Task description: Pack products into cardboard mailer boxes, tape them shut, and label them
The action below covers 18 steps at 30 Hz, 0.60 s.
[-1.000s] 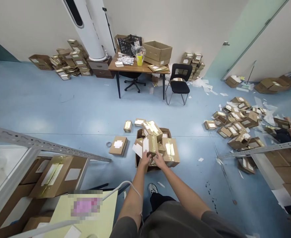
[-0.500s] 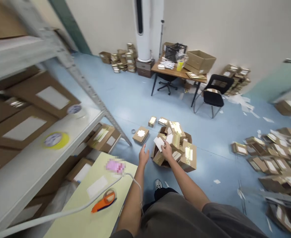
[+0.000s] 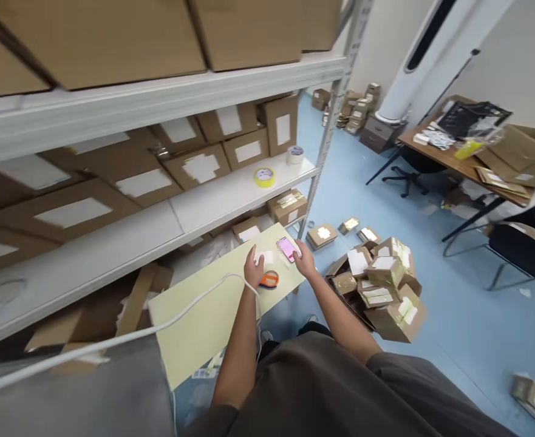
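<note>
My left hand [image 3: 251, 270] hovers over the pale yellow tabletop [image 3: 203, 309], thumb and fingers apart and holding nothing. Just behind its fingers lies a white label [image 3: 266, 258]. An orange tape cutter [image 3: 269, 279] with a roll is right beside that hand. My right hand [image 3: 304, 261] is at the right edge of a phone with a pink screen [image 3: 288, 249], which lies on the tabletop. Its thumb and index finger are spread at the phone's edge; whether they touch it is hard to tell. A white cable [image 3: 194, 301] runs across past my left wrist.
A metal shelf [image 3: 221, 191] ahead holds labelled cartons, a yellow tape roll [image 3: 264, 176] and a white tape roll [image 3: 295, 155]. On the floor to my right stands an overfull carton of small boxes [image 3: 385, 285]. A desk [image 3: 435, 155] and black chair [image 3: 513, 252] stand farther right.
My view has turned left toward the shelf and tabletop. Both hands have moved from the carton on the floor to the tabletop, and my right hand has let go of the white-labelled item.
</note>
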### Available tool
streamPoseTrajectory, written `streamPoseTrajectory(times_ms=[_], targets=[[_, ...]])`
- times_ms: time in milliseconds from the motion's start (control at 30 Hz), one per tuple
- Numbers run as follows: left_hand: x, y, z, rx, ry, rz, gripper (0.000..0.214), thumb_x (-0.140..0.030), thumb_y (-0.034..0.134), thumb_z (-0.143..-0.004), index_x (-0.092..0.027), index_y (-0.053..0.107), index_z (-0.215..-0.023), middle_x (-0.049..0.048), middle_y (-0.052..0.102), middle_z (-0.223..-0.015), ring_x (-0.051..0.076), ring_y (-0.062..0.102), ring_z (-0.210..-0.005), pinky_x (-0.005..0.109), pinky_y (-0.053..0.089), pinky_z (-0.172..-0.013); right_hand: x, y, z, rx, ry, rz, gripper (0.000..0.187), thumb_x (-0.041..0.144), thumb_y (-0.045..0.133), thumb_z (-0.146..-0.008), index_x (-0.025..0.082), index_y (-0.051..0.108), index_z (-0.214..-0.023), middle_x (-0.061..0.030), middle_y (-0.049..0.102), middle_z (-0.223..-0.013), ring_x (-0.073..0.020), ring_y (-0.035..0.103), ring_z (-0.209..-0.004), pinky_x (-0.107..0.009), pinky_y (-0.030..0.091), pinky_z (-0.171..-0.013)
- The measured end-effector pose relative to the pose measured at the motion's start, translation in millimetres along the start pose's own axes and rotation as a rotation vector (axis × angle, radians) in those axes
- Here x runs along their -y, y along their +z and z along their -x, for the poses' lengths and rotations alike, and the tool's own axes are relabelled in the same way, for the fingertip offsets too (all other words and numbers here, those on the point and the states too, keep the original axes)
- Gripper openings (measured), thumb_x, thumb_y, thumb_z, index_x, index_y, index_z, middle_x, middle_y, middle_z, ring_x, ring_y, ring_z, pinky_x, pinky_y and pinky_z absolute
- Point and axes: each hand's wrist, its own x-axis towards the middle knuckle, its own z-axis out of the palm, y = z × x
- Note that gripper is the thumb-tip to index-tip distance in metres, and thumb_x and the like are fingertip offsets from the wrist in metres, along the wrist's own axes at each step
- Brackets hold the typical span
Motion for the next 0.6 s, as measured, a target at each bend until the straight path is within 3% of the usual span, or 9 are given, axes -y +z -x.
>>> streamPoseTrajectory(times_ms=[133,267,367,500,600], targets=[[32.4,-67.5,17.5,-0.107,-0.095,0.013,0.062,-0.044,0.065,-0.105,-0.025,0.057,-0.163,0.0155,0.054,-0.172,0.034,0.055,-0.155,0.05,0.052,-0.124,32.1,53.5,14.0,0.153,-0.091,0.048,0.062,0.021,0.057,-0.096,0.018,0.063,-0.158,-0.0167,0.062,-0.163,-0.0318,0.052,-0.157,-0.056,0.041,-0.133],[54.4,-100.8,38.7,-0.215,-0.173,0.012,0.058,-0.041,0.064,-0.105,-0.024,0.059,-0.161,0.018,0.059,-0.166,0.033,0.062,-0.148,0.049,0.055,-0.12,39.5,81.2,27.2,0.251,-0.1,0.131,0.062,0.02,0.061,-0.094,0.017,0.066,-0.155,-0.0169,0.065,-0.157,-0.0324,0.054,-0.152,-0.055,0.045,-0.13],[65.3,-103.8,56.0,-0.293,-0.229,0.007,0.054,-0.038,0.063,-0.105,-0.023,0.062,-0.157,0.019,0.066,-0.157,0.03,0.068,-0.139,0.048,0.057,-0.117,29.0,93.8,35.4,0.321,-0.058,0.197,0.053,0.017,0.064,-0.091,0.017,0.074,-0.143,-0.0167,0.074,-0.143,-0.0318,0.064,-0.138,-0.048,0.054,-0.12],[81.0,-90.5,84.5,-0.324,-0.28,0.007,0.05,-0.036,0.064,-0.103,-0.021,0.066,-0.151,0.0176,0.076,-0.143,0.027,0.075,-0.127,0.044,0.06,-0.112,1.5,118.1,51.9,0.517,0.071,0.271,0.029,0.013,0.07,-0.087,0.017,0.082,-0.113,-0.015,0.081,-0.12,-0.0299,0.074,-0.117,-0.037,0.059,-0.102],[94.6,-76.8,111.9,-0.319,-0.317,-0.001,0.045,-0.037,0.066,-0.102,-0.023,0.071,-0.144,0.0143,0.081,-0.13,0.026,0.079,-0.119,0.044,0.062,-0.11,-20.5,139.8,70.9,0.68,0.122,0.274,0.034,0.011,0.073,-0.083,0.019,0.081,-0.115,-0.0141,0.08,-0.126,-0.031,0.074,-0.122,-0.039,0.057,-0.107]])
